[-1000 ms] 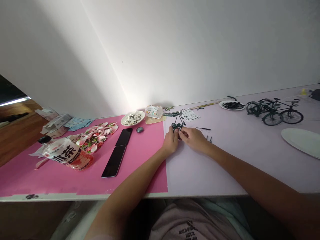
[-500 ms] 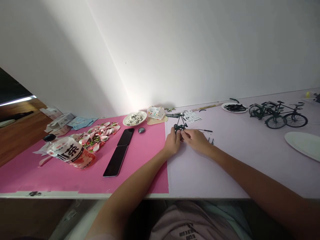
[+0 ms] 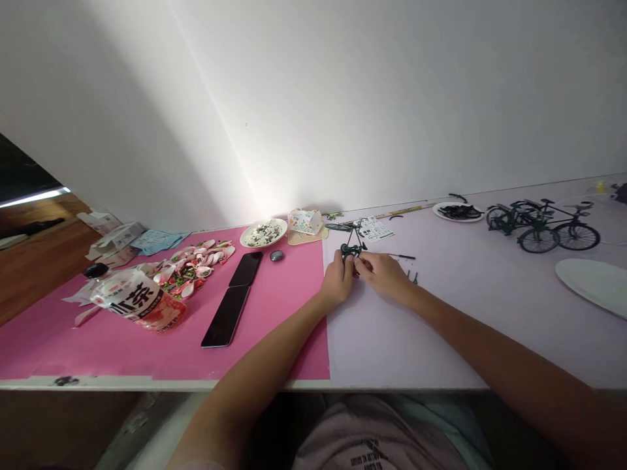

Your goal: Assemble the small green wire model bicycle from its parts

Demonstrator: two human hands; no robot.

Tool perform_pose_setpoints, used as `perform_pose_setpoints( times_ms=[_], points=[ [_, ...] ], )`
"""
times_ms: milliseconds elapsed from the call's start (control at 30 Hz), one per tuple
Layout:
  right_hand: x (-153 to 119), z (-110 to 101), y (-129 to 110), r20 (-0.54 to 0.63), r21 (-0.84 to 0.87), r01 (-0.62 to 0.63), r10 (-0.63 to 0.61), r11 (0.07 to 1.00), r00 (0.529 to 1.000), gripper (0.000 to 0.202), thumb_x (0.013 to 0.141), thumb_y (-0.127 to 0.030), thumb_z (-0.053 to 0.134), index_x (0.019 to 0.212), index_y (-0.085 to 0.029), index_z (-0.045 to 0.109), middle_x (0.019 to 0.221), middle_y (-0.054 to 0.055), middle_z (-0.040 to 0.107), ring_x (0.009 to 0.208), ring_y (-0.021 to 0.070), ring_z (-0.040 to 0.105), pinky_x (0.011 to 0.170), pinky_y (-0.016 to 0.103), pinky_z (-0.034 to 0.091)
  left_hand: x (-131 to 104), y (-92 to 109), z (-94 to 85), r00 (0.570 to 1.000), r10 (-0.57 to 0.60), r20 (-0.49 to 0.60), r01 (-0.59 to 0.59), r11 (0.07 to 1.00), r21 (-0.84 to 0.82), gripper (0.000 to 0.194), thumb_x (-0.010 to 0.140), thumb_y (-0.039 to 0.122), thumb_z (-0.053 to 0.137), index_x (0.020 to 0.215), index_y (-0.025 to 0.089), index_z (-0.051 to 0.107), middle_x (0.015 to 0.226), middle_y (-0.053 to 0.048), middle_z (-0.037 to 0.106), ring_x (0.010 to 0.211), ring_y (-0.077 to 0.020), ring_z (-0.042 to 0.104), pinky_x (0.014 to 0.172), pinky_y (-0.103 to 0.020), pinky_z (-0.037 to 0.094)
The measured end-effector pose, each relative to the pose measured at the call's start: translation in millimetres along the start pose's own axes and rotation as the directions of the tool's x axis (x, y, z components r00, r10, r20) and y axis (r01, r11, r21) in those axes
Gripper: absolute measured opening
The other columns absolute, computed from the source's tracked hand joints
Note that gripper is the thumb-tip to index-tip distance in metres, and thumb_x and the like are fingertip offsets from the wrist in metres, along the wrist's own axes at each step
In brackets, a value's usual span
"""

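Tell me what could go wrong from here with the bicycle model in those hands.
The dark bicycle model, slender and held by the left hand and right hand, might bend or snap if pinched too hard.

The small dark parts lying close to the right hand could be brushed aside if it shifts.

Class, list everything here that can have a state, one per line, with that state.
Dark bicycle model: held, partly hidden
Left hand: gripping the model
Right hand: pinching the model
Bottle: cap on
Two dark panels: flat, unlit
Pink-side plate: holding small pieces
Lilac-side wall plate: holding black parts
Thin dark tool: lying flat
Black bicycle: wheels on
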State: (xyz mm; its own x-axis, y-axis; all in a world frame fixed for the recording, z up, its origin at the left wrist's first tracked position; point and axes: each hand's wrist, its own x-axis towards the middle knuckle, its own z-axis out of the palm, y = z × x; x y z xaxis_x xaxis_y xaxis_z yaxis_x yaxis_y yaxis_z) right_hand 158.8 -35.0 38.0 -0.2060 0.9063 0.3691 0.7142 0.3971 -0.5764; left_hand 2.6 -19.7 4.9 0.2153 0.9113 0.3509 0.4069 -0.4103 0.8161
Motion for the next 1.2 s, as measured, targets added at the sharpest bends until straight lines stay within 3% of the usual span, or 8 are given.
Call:
perform_pose_setpoints(
  times_ms=[267, 500, 767, 933, 1200],
  points=[
    [0.7, 1.8, 1.6, -0.016, 0.004, -0.021, 0.021, 1.000, 1.000, 0.020, 0.088, -0.036, 0.055, 0.073, -0.023, 0.055, 0.066, 0.000, 0.064, 0.059, 0.0155, 0.052, 0.060, 0.028, 0.032, 0.7, -1.8, -0.1, 1.000, 0.007, -0.022, -0.006, 0.997, 0.076, 0.023, 0.108, 0.044, 0.034, 0.099, 0.024, 0.040, 0.077, -0.002, 0.068, 0.067, -0.0204, 0.063, 0.064, -0.030, 0.041],
    [0.8, 3.4, 4.8, -0.008, -0.003, 0.007, -0.007, 1.000, 1.000, 0.034, 0.096, -0.038, 0.045, 0.066, -0.023, 0.049, 0.059, 0.000, 0.059, 0.054, 0.0153, 0.047, 0.057, 0.029, 0.029, 0.1, 1.2, 0.1, 1.000, 0.003, -0.012, -0.003, 1.000, 0.012, 0.023, 0.108, 0.044, 0.036, 0.101, 0.024, 0.042, 0.079, -0.003, 0.070, 0.071, -0.0202, 0.067, 0.066, -0.029, 0.046],
    [1.0, 3.2, 3.1, -0.018, 0.002, -0.031, 0.031, 1.000, 0.999, 0.020, 0.091, -0.037, 0.053, 0.076, -0.023, 0.056, 0.062, -0.001, 0.062, 0.055, 0.0148, 0.049, 0.058, 0.028, 0.031, 1.2, -0.1, -0.2, 1.000, 0.002, -0.024, -0.001, 0.999, 0.045, 0.022, 0.108, 0.043, 0.036, 0.099, 0.024, 0.043, 0.077, -0.002, 0.069, 0.070, -0.0206, 0.066, 0.066, -0.030, 0.044],
    [1.4, 3.5, 5.1, 0.007, 0.002, -0.009, 0.009, 1.000, 1.000, 0.034, 0.097, -0.039, 0.045, 0.067, -0.023, 0.049, 0.061, 0.001, 0.060, 0.054, 0.0148, 0.046, 0.057, 0.029, 0.029, 1.6, -2.2, 0.9, 1.000, 0.000, -0.008, 0.000, 1.000, 0.013, 0.021, 0.108, 0.043, 0.036, 0.100, 0.024, 0.042, 0.079, -0.003, 0.069, 0.074, -0.0213, 0.068, 0.068, -0.031, 0.047],
    [1.7, 3.7, 6.6, 0.020, -0.009, -0.001, 0.001, 1.000, 1.000, 0.036, 0.100, -0.038, 0.039, 0.068, -0.023, 0.048, 0.060, 0.002, 0.058, 0.055, 0.0164, 0.048, 0.058, 0.029, 0.029, 2.9, -4.7, 1.5, 1.000, -0.014, 0.009, 0.014, 0.996, -0.094, 0.026, 0.107, 0.048, 0.036, 0.100, 0.024, 0.043, 0.081, -0.002, 0.069, 0.071, -0.0193, 0.068, 0.068, -0.030, 0.050]
  ],
)
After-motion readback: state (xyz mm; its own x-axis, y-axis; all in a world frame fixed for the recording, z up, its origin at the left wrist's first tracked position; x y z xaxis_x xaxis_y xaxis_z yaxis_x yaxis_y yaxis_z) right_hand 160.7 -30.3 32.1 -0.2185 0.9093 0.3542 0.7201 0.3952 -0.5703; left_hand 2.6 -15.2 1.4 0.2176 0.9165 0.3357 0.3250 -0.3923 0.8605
